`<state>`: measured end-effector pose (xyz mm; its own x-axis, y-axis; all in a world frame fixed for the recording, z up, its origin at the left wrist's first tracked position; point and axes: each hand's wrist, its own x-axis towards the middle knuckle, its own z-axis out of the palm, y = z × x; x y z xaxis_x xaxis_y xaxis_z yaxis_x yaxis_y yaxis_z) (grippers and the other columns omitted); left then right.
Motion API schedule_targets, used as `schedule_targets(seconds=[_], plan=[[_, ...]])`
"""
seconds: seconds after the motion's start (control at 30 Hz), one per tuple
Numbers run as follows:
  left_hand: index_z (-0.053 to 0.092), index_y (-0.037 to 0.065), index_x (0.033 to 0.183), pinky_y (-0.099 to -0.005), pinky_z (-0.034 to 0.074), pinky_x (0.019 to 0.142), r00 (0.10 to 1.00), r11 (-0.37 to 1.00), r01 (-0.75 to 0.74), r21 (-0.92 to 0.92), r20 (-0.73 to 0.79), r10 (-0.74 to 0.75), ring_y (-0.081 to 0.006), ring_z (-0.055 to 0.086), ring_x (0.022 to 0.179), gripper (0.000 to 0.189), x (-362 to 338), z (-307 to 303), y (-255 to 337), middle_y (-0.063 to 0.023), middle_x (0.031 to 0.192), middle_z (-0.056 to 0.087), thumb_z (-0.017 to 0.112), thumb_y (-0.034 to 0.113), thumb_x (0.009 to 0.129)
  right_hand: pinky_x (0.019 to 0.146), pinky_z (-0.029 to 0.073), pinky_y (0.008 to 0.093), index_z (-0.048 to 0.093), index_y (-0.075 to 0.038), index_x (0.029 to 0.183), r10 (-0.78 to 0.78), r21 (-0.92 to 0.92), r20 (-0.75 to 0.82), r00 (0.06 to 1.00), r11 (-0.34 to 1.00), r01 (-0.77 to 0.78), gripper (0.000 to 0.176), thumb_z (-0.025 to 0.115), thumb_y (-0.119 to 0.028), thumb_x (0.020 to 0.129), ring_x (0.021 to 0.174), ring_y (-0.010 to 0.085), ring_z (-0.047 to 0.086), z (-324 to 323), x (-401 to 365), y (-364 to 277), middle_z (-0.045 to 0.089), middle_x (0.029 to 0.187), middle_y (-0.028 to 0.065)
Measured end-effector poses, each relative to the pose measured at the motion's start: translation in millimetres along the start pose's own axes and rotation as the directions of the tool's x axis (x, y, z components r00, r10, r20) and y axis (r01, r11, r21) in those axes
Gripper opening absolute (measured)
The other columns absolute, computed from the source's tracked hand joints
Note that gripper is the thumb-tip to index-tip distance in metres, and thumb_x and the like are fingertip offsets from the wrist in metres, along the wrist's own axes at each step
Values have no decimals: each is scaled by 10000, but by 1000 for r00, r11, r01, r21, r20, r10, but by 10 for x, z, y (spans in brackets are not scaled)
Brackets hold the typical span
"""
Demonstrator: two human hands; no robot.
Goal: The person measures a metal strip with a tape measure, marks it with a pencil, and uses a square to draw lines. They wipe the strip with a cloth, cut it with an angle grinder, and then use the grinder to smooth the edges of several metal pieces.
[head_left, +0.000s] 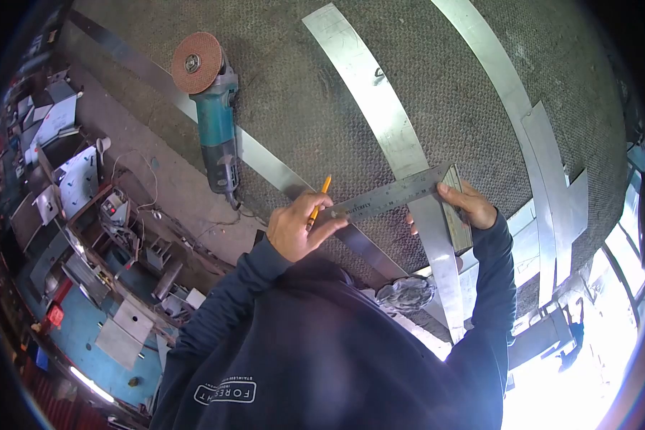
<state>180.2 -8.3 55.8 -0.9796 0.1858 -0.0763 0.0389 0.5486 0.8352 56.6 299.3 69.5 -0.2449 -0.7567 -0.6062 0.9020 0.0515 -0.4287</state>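
A steel try square (387, 198) lies across a long flat metal strip (380, 93), its ruled blade pointing left. My right hand (471, 206) grips the square's thick stock (457, 222) at the strip's right side, thumb on top; some of its fingers reach under the strip. In my left hand (295, 226), closed, sits a yellow pencil (321, 197) pointing up and away. That hand's thumb and fingers also pinch the blade's free end.
A teal angle grinder (216, 122) with a reddish disc rests at upper left, across another metal strip (269, 161). More strips (494, 50) lie at right on the textured mat (279, 93). Crumpled clear plastic (405, 294) is near my body. A cluttered shelf area (122, 287) stands left.
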Motion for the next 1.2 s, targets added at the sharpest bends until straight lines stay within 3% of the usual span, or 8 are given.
schedule_targets(seconds=[0.17, 0.27, 0.33, 0.43, 0.53, 0.77, 0.9, 1.2], plan=[[611, 27, 1114, -345, 519, 601, 997, 999, -33, -32, -72, 30, -262, 649, 685, 234, 324, -172, 266, -82, 778, 648, 626, 93, 890, 803, 567, 405, 439, 75, 1278, -28, 3, 34, 999, 1000, 28, 476, 405, -326, 1024, 886, 306, 689, -40, 2, 53, 647, 1015, 244], [631, -16, 1110, -320, 497, 633, 993, 954, 25, -299, -102, -58, -211, 618, 690, 226, 645, 12, 549, -94, 794, 647, 604, 75, 905, 799, 568, 405, 438, 70, 1279, 14, 40, -13, 1000, 999, -13, 463, 404, -316, 1025, 874, 308, 692, 29, -14, 26, 648, 1012, 243], [643, -12, 1088, -309, 493, 597, 983, 954, -181, -240, -9, 185, -210, 605, 646, 218, 846, 96, 514, -95, 763, 642, 628, 46, 879, 798, 568, 404, 440, 70, 1277, 9, 33, -11, 1000, 999, -8, 461, 405, -315, 1026, 871, 308, 693, 14, 1, 53, 649, 1011, 243], [657, -2, 1067, -309, 497, 575, 971, 958, -210, -195, 74, 228, -217, 615, 636, 227, 926, 104, 514, -102, 759, 638, 653, 21, 841, 794, 569, 401, 444, 69, 1271, 6, 25, -7, 1000, 1000, -6, 454, 412, -311, 1025, 868, 304, 693, 10, 5, 42, 652, 1006, 239], [661, 3, 1045, -313, 496, 561, 962, 972, -168, -165, 187, 198, -222, 611, 618, 233, 878, -102, 505, -105, 754, 627, 665, 15, 812, 788, 569, 399, 451, 65, 1265, 26, 38, 1, 1000, 999, -26, 440, 425, -301, 1023, 865, 304, 693, 36, 8, 24, 655, 996, 232], [666, 15, 974, -333, 481, 536, 953, 966, -241, -94, 163, 254, -226, 593, 584, 202, 997, -207, 633, -104, 705, 599, 668, 18, 772, 762, 575, 405, 456, 64, 1254, 9, 88, 11, 1000, 996, -10, 416, 430, -280, 1022, 841, 323, 693, 92, -8, 5, 652, 978, 249], [656, 31, 946, -360, 465, 524, 944, 987, -156, -36, 288, 160, -246, 575, 581, 187, 878, -351, 677, -91, 698, 578, 668, 30, 760, 766, 578, 405, 451, 70, 1251, -12, 57, -17, 1000, 998, 13, 427, 434, -288, 1019, 849, 324, 694, 95, -78, 20, 651, 981, 254], [657, -28, 985, -335, 474, 554, 961, 948, -271, -167, 4, 276, -223, 588, 625, 189, 628, -275, 768, -106, 740, 632, 632, -33, 798, 758, 583, 414, 460, 82, 1238, -43, -16, -48, 998, 999, 42, 439, 464, -291, 1007, 836, 329, 701, 174, -237, -4, 657, 967, 260]])
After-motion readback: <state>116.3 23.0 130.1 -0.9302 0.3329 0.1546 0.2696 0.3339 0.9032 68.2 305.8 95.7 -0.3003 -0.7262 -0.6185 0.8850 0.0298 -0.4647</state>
